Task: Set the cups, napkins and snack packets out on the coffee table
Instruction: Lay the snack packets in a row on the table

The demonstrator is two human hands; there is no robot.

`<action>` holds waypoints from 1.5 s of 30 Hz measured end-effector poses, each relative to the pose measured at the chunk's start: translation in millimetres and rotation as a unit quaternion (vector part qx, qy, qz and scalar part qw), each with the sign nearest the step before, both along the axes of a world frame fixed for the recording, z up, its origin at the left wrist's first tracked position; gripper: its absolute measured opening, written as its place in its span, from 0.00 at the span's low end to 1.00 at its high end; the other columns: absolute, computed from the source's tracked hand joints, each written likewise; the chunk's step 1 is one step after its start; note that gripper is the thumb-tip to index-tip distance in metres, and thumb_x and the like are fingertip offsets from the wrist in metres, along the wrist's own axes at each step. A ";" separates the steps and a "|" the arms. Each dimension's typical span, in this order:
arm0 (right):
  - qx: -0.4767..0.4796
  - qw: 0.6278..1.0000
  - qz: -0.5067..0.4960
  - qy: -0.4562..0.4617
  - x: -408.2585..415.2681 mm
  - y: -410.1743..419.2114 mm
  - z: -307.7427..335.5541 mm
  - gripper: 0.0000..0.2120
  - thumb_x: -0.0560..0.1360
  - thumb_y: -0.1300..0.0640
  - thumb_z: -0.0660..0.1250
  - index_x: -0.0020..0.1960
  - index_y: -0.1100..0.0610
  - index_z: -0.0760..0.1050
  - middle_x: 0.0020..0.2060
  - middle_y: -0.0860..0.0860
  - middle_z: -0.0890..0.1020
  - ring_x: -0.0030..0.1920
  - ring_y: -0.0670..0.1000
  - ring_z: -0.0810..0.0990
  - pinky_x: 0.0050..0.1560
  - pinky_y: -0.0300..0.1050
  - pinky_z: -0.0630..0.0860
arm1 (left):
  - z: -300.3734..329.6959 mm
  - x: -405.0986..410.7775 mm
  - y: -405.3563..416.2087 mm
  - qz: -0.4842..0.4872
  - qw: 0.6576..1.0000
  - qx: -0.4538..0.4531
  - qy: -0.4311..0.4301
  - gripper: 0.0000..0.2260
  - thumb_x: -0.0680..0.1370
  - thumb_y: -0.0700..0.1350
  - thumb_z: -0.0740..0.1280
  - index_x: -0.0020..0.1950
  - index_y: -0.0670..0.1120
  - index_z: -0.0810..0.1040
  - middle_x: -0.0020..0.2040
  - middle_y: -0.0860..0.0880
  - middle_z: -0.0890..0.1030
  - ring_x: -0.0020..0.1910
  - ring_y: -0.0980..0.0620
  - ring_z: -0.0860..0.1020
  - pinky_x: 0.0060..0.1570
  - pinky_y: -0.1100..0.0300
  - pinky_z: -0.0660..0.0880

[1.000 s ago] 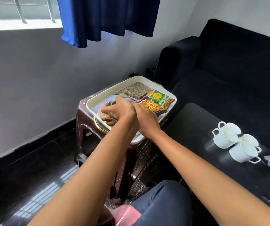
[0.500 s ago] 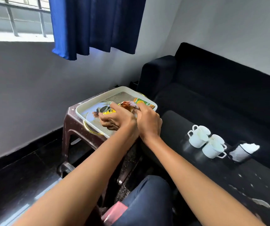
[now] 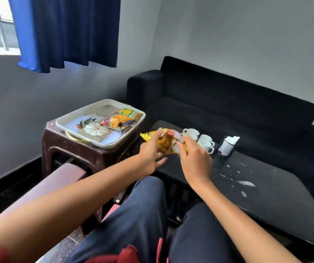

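The cups [image 3: 197,138] and the napkin holder [image 3: 228,146] are sitting on the black table [image 3: 266,186]. Both hands are holding a yellow snack packet [image 3: 161,142] over its near end: left hand [image 3: 150,154] and right hand [image 3: 194,160], fingers pinching it (blurry, probably crinkly). Two more packets [image 3: 122,119] are waiting in the tray [image 3: 72,118].

I see a yellow snack packet [image 3: 163,142] held above the black counter's [image 3: 266,186] near-left end. White cups [image 3: 199,138] cluster at its one o'clock, upright, touching; white napkins [image 3: 228,145] in a dark holder just beyond. Two more packets [image 3: 122,119] lie at ten o'clock.
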State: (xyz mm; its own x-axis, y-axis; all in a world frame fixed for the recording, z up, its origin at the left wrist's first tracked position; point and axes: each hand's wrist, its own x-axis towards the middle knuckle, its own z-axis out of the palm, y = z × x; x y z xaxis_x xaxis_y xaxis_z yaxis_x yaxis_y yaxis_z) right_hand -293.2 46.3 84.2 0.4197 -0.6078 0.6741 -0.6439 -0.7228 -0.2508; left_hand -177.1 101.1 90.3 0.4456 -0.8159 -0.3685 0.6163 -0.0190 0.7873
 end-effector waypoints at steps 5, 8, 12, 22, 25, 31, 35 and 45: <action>0.060 0.998 0.028 0.008 -49.5 31.7 -7.6 0.06 0.78 0.48 0.61 0.51 0.47 0.74 0.44 0.46 0.83 0.44 0.54 0.80 0.36 0.44 0.66 | -10.6 -32.1 24.4 -0.021 0.998 0.033 -0.042 0.16 0.73 0.59 0.68 0.49 0.47 0.78 0.42 0.49 0.82 0.42 0.52 0.80 0.36 0.61 0.76; 0.162 0.983 0.076 -0.033 -61.9 41.9 -12.5 0.10 0.76 0.45 0.61 0.57 0.43 0.73 0.48 0.42 0.83 0.48 0.47 0.80 0.44 0.43 0.74 | -16.8 -34.9 30.9 -0.027 0.997 0.038 -0.062 0.13 0.73 0.58 0.68 0.46 0.48 0.78 0.40 0.51 0.82 0.40 0.54 0.80 0.40 0.61 0.77; 0.335 0.924 0.127 -0.134 -71.4 52.3 -20.9 0.12 0.72 0.36 0.61 0.54 0.36 0.75 0.50 0.38 0.82 0.52 0.35 0.78 0.51 0.31 0.74 | -22.7 -39.1 33.1 -0.061 0.994 0.040 -0.087 0.12 0.73 0.57 0.69 0.48 0.49 0.78 0.40 0.53 0.81 0.41 0.54 0.79 0.43 0.60 0.77; 0.635 0.682 0.185 -0.313 -82.8 33.8 -30.8 0.36 0.62 0.49 0.76 0.67 0.49 0.68 0.60 0.51 0.80 0.58 0.51 0.81 0.56 0.56 0.78 | -27.8 -35.5 31.2 -0.233 0.955 0.021 -0.183 0.16 0.77 0.55 0.64 0.61 0.50 0.76 0.56 0.50 0.82 0.55 0.53 0.79 0.52 0.55 0.74; 0.652 0.648 0.180 -0.351 -87.0 27.4 -31.4 0.40 0.60 0.57 0.78 0.68 0.53 0.65 0.57 0.55 0.82 0.56 0.57 0.82 0.52 0.57 0.80 | -26.2 -32.1 29.2 -0.264 0.940 0.011 -0.214 0.14 0.77 0.56 0.62 0.60 0.52 0.77 0.56 0.52 0.82 0.58 0.54 0.77 0.56 0.53 0.72; 0.644 0.629 0.172 -0.400 -86.0 22.3 -32.3 0.39 0.60 0.61 0.76 0.69 0.59 0.66 0.57 0.59 0.81 0.56 0.59 0.81 0.52 0.57 0.79 | -19.0 -36.1 30.3 -0.237 0.944 -0.002 -0.231 0.14 0.77 0.61 0.59 0.53 0.57 0.79 0.51 0.58 0.83 0.54 0.57 0.78 0.55 0.52 0.71; 0.630 0.617 0.156 -0.445 -84.1 24.1 -30.3 0.36 0.61 0.63 0.74 0.68 0.59 0.68 0.55 0.57 0.82 0.51 0.55 0.83 0.49 0.52 0.79 | -26.5 -47.7 30.7 -0.092 0.967 0.027 -0.236 0.15 0.80 0.53 0.59 0.62 0.47 0.73 0.49 0.54 0.77 0.45 0.56 0.76 0.45 0.58 0.70; 0.601 0.659 0.179 -0.417 -80.2 33.6 -28.4 0.34 0.67 0.69 0.71 0.69 0.52 0.65 0.50 0.53 0.82 0.48 0.49 0.84 0.45 0.45 0.80 | -30.9 -66.0 41.5 -0.135 0.963 0.017 -0.234 0.09 0.76 0.48 0.69 0.35 0.51 0.78 0.36 0.58 0.81 0.37 0.58 0.76 0.31 0.68 0.69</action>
State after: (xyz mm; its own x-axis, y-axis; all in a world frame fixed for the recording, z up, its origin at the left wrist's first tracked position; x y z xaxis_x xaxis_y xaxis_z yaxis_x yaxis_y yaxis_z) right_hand -373.4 79.9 55.9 0.4697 -0.8752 -0.1160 0.2366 0.2514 -0.9385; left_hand -243.1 142.6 59.3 0.3427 -0.9161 -0.2080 0.1628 -0.1602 0.9736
